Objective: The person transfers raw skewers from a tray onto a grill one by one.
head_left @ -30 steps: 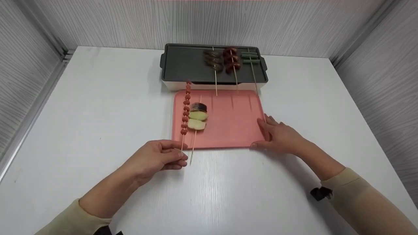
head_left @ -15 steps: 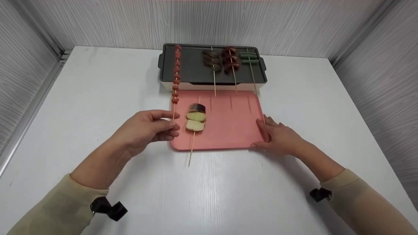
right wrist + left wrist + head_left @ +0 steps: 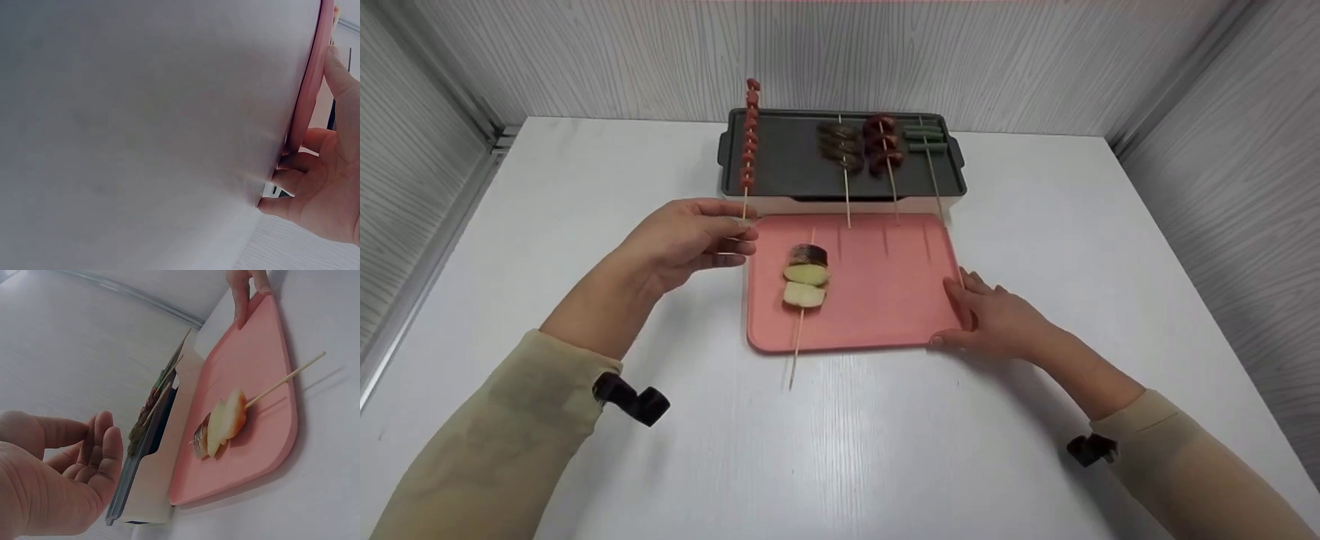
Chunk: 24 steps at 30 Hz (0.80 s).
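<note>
My left hand [image 3: 690, 236] pinches the bare stick end of a skewer of small red pieces [image 3: 749, 139], between thumb and fingers. The skewer points away over the left end of a black grill plate [image 3: 787, 154], its tip reaching past the back edge in the head view. In the left wrist view the skewer is hidden behind the left hand [image 3: 73, 467]. My right hand [image 3: 997, 319] holds the near right corner of a pink tray [image 3: 885, 300], thumb at the front edge and fingers along the side. A skewer of pale slices and a dark-skinned piece [image 3: 805, 274] lies on the tray.
On the grill plate's right half lie a brown skewer [image 3: 840, 142], a dark red skewer [image 3: 883, 142] and a green skewer [image 3: 925, 139], their sticks overhanging the front edge. Panelled walls [image 3: 810, 60] stand behind and at both sides of the white table [image 3: 870, 435].
My left hand has lifted the red skewer from the tray's left side, moving it away and slightly left over the grill plate. The right hand stays at the tray's corner.
</note>
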Each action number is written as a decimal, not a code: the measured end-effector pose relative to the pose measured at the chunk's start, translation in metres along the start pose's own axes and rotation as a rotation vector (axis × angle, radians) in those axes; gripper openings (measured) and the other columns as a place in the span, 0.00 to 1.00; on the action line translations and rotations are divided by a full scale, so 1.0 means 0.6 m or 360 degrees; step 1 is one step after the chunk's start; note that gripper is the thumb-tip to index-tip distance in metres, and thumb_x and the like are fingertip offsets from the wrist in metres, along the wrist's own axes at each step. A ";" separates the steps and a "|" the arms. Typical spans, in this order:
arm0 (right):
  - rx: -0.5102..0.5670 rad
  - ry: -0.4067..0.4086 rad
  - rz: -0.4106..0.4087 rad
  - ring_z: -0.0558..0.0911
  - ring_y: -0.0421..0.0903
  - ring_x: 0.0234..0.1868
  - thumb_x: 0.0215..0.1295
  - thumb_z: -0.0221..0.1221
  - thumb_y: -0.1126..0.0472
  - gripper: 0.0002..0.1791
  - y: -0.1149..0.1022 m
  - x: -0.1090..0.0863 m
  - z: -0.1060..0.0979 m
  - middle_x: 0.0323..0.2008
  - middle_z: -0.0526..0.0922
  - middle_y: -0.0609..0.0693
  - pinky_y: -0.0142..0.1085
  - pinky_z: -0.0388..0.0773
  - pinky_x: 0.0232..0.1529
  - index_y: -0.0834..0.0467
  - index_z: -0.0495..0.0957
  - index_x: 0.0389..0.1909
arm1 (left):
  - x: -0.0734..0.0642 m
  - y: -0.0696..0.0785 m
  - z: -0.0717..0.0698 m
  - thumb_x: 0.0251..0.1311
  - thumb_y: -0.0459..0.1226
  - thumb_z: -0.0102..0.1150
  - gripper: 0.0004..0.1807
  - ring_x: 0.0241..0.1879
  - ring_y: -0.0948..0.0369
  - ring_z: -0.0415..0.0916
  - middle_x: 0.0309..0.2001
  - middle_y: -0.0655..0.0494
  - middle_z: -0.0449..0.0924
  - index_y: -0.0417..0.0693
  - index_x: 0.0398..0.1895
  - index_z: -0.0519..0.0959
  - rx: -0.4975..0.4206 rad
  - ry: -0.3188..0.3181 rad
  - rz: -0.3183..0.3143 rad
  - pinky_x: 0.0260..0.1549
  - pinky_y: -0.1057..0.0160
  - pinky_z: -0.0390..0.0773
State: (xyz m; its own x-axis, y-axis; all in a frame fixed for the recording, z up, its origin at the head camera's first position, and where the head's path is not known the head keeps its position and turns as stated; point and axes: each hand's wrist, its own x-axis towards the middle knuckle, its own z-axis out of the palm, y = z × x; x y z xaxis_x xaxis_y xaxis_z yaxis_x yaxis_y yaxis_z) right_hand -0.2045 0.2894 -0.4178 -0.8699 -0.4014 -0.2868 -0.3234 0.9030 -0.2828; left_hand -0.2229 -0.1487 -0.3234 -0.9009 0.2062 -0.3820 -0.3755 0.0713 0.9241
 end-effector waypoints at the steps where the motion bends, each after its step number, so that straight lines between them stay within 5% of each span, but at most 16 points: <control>1: -0.0005 0.0000 0.0000 0.53 0.63 0.83 0.65 0.60 0.23 0.61 0.000 0.000 0.000 0.83 0.52 0.66 0.64 0.54 0.78 0.60 0.54 0.84 | 0.006 0.001 -0.002 0.77 0.35 0.59 0.20 0.41 0.60 0.87 0.43 0.53 0.89 0.38 0.68 0.78 -0.0006 0.0007 -0.0007 0.48 0.63 0.87; 13: 0.0002 0.0016 -0.0003 0.53 0.64 0.83 0.65 0.62 0.25 0.60 0.001 -0.002 0.001 0.83 0.53 0.65 0.65 0.55 0.78 0.60 0.56 0.84 | 0.070 0.000 -0.017 0.79 0.35 0.56 0.22 0.40 0.62 0.87 0.44 0.52 0.88 0.38 0.71 0.75 -0.0041 0.0085 -0.0086 0.47 0.65 0.86; 24: -0.0012 -0.0001 0.0017 0.52 0.62 0.84 0.64 0.61 0.24 0.60 -0.002 -0.001 -0.002 0.83 0.52 0.63 0.63 0.54 0.78 0.60 0.55 0.84 | 0.100 -0.011 -0.023 0.80 0.35 0.53 0.25 0.40 0.64 0.85 0.46 0.53 0.85 0.37 0.76 0.69 -0.0077 0.0101 -0.0125 0.47 0.66 0.85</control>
State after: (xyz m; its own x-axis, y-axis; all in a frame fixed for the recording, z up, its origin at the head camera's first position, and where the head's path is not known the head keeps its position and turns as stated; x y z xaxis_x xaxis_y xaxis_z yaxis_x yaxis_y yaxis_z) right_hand -0.2042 0.2885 -0.4163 -0.8730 -0.3918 -0.2906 -0.3169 0.9084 -0.2728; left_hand -0.2773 -0.1506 -0.3527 -0.8796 0.1397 -0.4548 -0.4543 0.0375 0.8901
